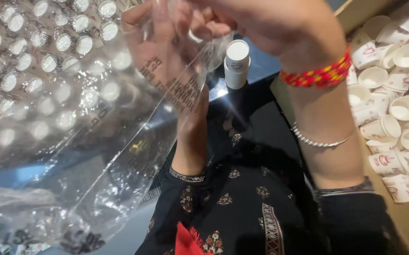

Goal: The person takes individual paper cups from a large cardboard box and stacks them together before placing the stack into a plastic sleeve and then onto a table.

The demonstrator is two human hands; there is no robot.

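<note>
Cardboard box of loose paper cups [393, 94] at right; left hand [159, 42] and right hand [256, 21] both pinch the clear plastic bag [72, 141] raised up front—best kept taut, grips apart.

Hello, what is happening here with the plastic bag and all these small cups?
A person holds a clear plastic bag up with both hands: the left hand is seen through the film, the right hand grips it near the top. A small white bottle stands just behind. Rows of foil-capped bottles lie to the left, and loose paper cups are piled to the right.
</note>
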